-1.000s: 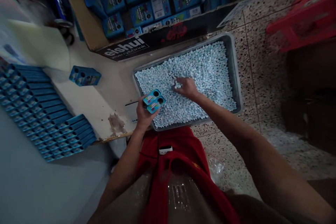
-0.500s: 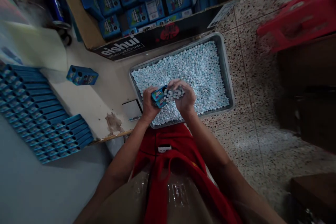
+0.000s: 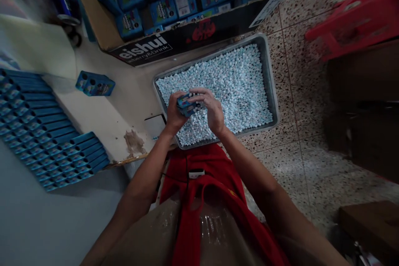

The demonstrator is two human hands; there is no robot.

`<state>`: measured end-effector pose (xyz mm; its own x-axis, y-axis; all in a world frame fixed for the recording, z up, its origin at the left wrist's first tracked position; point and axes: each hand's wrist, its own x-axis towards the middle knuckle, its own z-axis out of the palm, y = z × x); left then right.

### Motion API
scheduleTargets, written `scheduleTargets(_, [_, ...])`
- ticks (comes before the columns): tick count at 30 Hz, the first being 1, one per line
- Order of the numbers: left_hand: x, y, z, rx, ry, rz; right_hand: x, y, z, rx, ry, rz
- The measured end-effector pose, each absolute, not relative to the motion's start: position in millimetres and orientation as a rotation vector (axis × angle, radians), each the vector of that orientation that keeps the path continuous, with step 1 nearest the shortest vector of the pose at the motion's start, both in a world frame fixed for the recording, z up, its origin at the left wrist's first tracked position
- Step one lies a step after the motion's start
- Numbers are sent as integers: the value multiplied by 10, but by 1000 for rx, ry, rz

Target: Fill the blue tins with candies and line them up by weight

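Note:
My left hand (image 3: 175, 113) is wrapped round small blue boxes (image 3: 187, 104) above the left part of a metal tray (image 3: 273, 91). Small pale blue and white pieces (image 3: 233, 79) fill the tray. My right hand (image 3: 212, 110) is beside the boxes with its fingers stretched out over their top; a few pale pieces show at its fingertips. Whether more pieces lie under the right fingers is hidden.
A large carton (image 3: 146, 50) of blue boxes stands behind the tray. Two blue boxes (image 3: 95, 84) sit to the left, near stacked rows of blue boxes (image 3: 52, 129). A small scale (image 3: 155, 125) touches the tray's left side. A red plastic object (image 3: 358, 16) is at right.
My right hand has moved left onto the boxes, and its fingers have straightened. The clump of pieces it held is no longer visible in it. The boxes in my left hand have tilted.

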<state>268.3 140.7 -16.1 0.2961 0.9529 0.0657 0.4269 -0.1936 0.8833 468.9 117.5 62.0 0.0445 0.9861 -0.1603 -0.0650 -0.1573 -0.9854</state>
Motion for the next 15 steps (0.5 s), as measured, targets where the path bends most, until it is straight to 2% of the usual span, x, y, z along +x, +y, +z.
scheduleTargets(3, [2582,1504,-216,1719,1294,830,4935,852,487,-1446,-1222,1180])
scheduleTargets(9, [2351,1513,-222,1603,1329,894,4754,-198,155,-2195,-1374,897])
scheduleTargets(12, [2228,1461,-165,1602,1308,906,4390,-257,-78,-2284,-1554,897])
scheduleTargets(15, [2106,1431,-127,1625,1300,865,4243,28,-306,-2311,-1624,845])
